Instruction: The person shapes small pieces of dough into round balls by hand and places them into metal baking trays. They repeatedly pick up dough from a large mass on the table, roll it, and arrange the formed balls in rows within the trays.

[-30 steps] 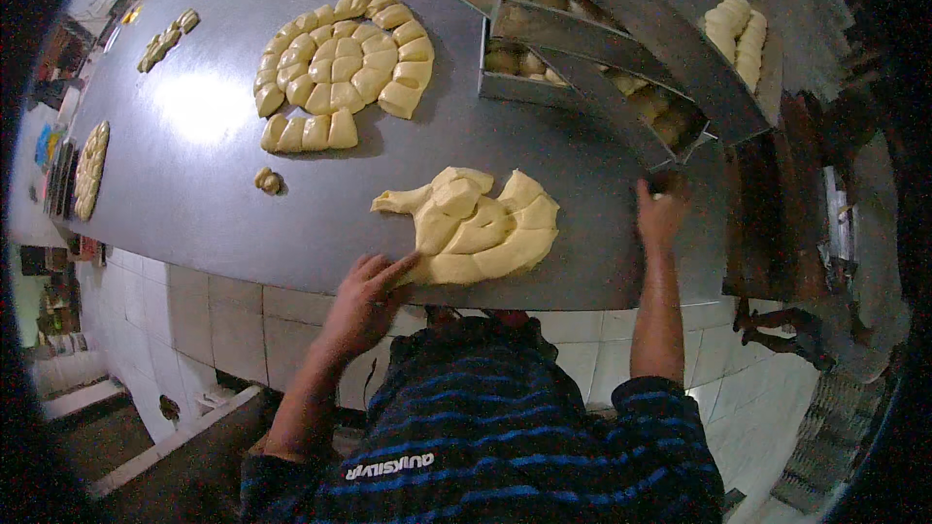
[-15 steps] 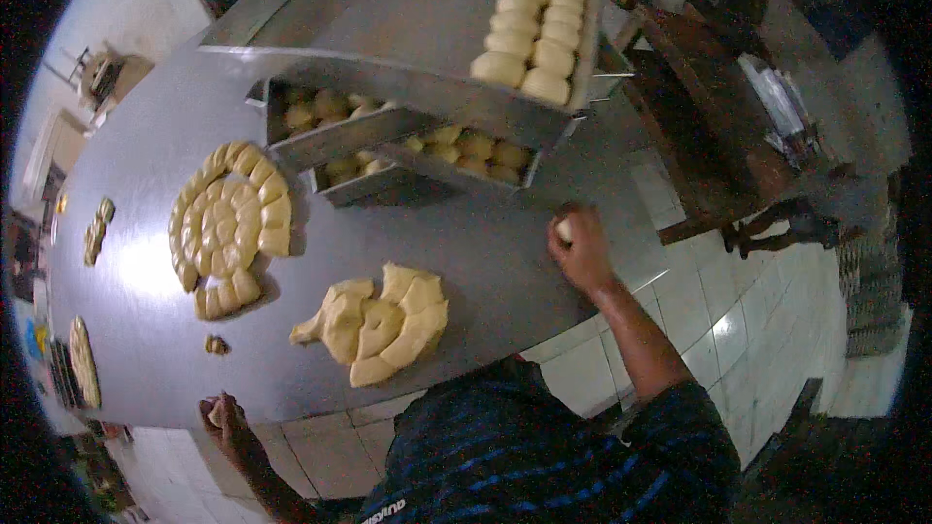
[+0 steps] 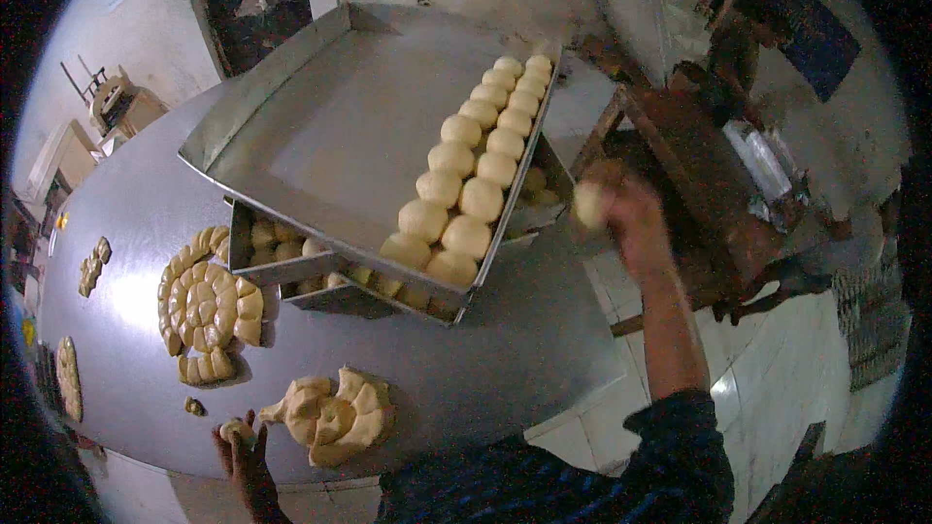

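Note:
My right hand [image 3: 633,213], raised past the right side of the top tray and blurred by motion, holds a pale dough ball [image 3: 589,205]. At the table's near edge, my left hand [image 3: 249,466] has its fingers curved round another dough ball [image 3: 237,433]. Just right of that hand lies an uneven slab of cut dough [image 3: 332,419]. Two rows of round dough balls [image 3: 449,156] run along the right side of the metal tray [image 3: 320,121]. A ring-shaped cluster of dough pieces [image 3: 207,309] rests farther left, with a small dough scrap [image 3: 195,407] below it.
More trays of dough [image 3: 282,241] are stacked askew under the top one on the metal table [image 3: 485,359]. Dough strips [image 3: 94,267] lie at the left. A wooden table [image 3: 680,184] stands right, with another person [image 3: 738,58] behind it. The floor is tiled.
My right hand has risen with its dough ball to beside the top tray. My left hand has moved onto the table edge, its dough ball now showing. The view has tilted upward.

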The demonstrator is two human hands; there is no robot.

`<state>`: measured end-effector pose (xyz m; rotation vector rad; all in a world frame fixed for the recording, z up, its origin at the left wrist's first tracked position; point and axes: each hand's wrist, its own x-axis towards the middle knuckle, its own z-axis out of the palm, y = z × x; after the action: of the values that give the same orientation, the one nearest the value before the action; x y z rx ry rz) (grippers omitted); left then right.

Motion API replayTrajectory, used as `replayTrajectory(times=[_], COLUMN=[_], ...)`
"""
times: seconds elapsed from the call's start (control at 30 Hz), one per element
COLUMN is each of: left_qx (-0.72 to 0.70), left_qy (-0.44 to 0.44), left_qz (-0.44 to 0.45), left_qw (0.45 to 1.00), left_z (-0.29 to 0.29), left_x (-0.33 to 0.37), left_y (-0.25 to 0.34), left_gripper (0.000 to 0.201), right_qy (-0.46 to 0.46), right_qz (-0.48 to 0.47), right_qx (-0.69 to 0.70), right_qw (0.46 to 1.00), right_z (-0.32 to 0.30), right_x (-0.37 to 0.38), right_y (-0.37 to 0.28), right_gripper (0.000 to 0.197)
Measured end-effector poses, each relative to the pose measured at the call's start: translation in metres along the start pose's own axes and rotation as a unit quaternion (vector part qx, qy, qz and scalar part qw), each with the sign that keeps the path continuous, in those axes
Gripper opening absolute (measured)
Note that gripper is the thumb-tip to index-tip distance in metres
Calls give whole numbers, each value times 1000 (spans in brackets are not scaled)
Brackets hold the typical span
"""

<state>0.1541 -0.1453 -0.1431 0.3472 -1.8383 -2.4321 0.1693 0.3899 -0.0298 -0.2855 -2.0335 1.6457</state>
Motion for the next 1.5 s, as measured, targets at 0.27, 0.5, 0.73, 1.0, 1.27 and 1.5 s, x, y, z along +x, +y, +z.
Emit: replayTrajectory(times=[0.27,0.5,0.73,1.0,1.27,1.5], left_qx=[-8,97,610,382,472,463], left_qy=[117,-85,-517,-287,-320,-343], left_qz=[-13,-37,-3,-9,196,153], left_qw=[993,991,600,879,798,803], left_z=[-3,8,127,-29,-14,9], left_x=[-4,-26,-37,-14,-26,-41], left_y=[-37,-15,21,-13,-40,-40], left_gripper=[50,30,37,33,62,60], right_qy=[221,199,-327,-174,-61,30], right_qz=[-174,-346,-331,-115,-85,77], right_qx=[-395,-19,-156,-517,-503,-562], right_qw=[875,917,871,830,858,823], right_z=[1,56,164,101,161,142], right_x=[226,88,-121,-212,-204,-131], right_y=[-62,-93,-32,100,121,118], right_gripper=[38,23,32,33,31,23])
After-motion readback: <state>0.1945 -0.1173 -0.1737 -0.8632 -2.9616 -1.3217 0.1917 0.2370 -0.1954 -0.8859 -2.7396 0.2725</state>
